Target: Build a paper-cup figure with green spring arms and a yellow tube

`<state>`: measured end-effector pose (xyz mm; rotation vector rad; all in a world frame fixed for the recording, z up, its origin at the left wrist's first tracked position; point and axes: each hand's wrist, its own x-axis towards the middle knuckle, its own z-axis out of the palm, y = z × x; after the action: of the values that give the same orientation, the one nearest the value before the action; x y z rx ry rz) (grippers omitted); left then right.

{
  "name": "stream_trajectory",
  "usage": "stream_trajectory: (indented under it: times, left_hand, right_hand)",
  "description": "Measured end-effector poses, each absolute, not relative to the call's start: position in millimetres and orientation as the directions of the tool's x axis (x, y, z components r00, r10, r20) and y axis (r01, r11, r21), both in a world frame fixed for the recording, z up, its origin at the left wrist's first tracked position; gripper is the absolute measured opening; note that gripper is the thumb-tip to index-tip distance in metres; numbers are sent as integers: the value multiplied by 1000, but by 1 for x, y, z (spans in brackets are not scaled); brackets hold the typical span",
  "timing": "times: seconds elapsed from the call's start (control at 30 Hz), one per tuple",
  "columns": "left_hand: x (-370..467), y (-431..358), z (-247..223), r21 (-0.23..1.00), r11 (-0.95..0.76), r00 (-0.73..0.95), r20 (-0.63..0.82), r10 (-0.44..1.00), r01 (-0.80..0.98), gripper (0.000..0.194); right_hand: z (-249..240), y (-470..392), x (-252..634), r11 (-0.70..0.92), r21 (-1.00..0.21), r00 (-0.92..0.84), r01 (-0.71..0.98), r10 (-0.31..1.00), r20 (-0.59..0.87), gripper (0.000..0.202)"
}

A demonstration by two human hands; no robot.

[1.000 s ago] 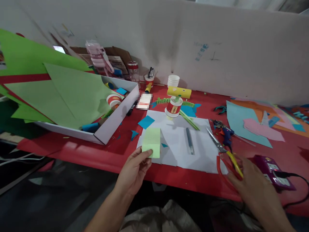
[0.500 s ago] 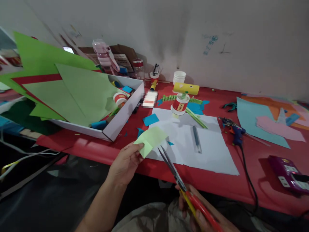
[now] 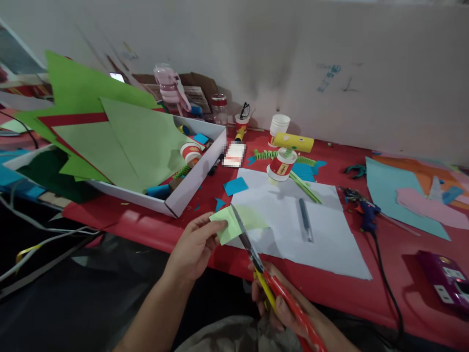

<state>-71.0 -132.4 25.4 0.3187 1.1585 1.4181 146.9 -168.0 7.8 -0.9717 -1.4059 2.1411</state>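
My left hand (image 3: 196, 243) pinches the left end of a light green paper piece (image 3: 227, 231) over the table's front edge. In my right hand (image 3: 280, 298) are scissors (image 3: 252, 252) with red and yellow handles. Their blades lie across the green paper, to the right of my left fingers. White sheets (image 3: 330, 239) spread out behind and to the right, with a pen (image 3: 305, 220) on them. A paper cup figure (image 3: 281, 165) with folded green strips as arms stands at the sheets' back edge. Left of it lies a blue paper square (image 3: 235, 186).
A white box (image 3: 198, 178) full of green sheets and cups stands at the left. Glue gun (image 3: 367, 215), teal pliers (image 3: 355, 170), coloured paper (image 3: 399, 195) and a purple power socket (image 3: 441, 278) are at the right. Cups (image 3: 280, 124) and a pink bottle (image 3: 168, 85) stand at the back.
The scissors have moved up and left, from beside the green paper onto it. My left hand still holds the paper, now turned somewhat. The whole view has shifted slightly.
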Motion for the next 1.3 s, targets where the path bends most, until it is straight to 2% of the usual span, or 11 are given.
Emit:
stream_trajectory:
  times: [0.13, 0.3, 0.53, 0.77, 1.0, 1.13, 1.3]
  left_hand:
    - [-75, -121, 30, 777, 164, -287, -407, 867, -608, 27]
    - [-81, -112, 35, 787, 152, -251, -364, 897, -599, 25]
    - [-95, -101, 33, 810, 159, -244, -348, 905, -564, 28]
    - [-108, -90, 31, 836, 161, -274, -345, 898, -524, 27]
    - [-119, -83, 24, 841, 161, -272, -339, 901, -516, 21]
    - [-121, -84, 21, 831, 171, -297, -370, 880, -529, 24]
    - [-110, -99, 22, 831, 47, -423, -330, 844, -555, 24]
  right_hand:
    - [6, -159, 139, -408, -913, -675, 14, 670, -310, 69]
    - [12, -152, 133, -434, -901, -620, -7, 709, -337, 65]
    - [24, -152, 113, -400, -911, -482, 99, 782, -396, 74]
    - [26, -142, 93, -407, -890, -471, 205, 756, -454, 86]
    - [5, -121, 86, -448, -875, -544, 186, 694, -471, 74]
    - [4, -126, 83, -477, -852, -586, 218, 634, -504, 83]
    - [15, -139, 91, -550, -832, -475, 72, 714, -514, 78]
